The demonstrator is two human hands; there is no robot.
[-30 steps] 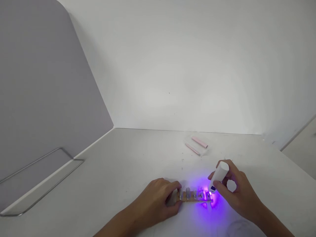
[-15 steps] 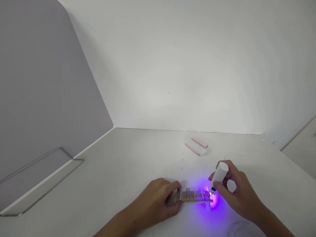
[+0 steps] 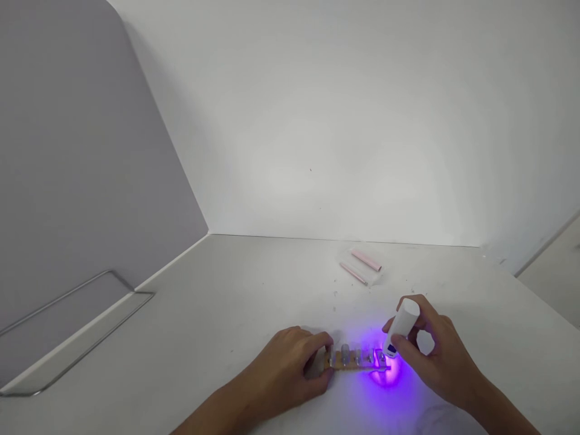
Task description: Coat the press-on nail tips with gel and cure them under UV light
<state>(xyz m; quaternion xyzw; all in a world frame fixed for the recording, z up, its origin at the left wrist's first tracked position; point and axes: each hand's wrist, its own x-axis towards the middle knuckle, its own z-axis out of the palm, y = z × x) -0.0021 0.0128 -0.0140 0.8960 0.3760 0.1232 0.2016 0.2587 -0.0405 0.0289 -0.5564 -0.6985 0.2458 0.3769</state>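
My left hand (image 3: pixel 296 365) pinches the left end of a narrow tan strip (image 3: pixel 351 365) between thumb and fingers. Several clear, shiny nail tips (image 3: pixel 345 355) stand in a row along the strip. Wrapped around a white handheld UV lamp (image 3: pixel 405 323), my right hand (image 3: pixel 437 350) holds it tilted with its lit end down at the strip's right end. Violet light (image 3: pixel 389 386) spreads over the strip's right end and the white surface around it. The nail tip nearest the lamp is partly washed out by the glow.
Behind the hands, a pink tube (image 3: pixel 366 260) and a thin pink pen-like stick (image 3: pixel 353 273) lie on a clear sheet. Small clear bits are scattered nearby. A bent metal wire frame (image 3: pixel 90 347) is at the left. A pale wall (image 3: pixel 317 121) rises at the back.
The lamp's lit end has shifted very slightly, and the bright violet spot has moved a little left under the strip. Both hands keep their grips.
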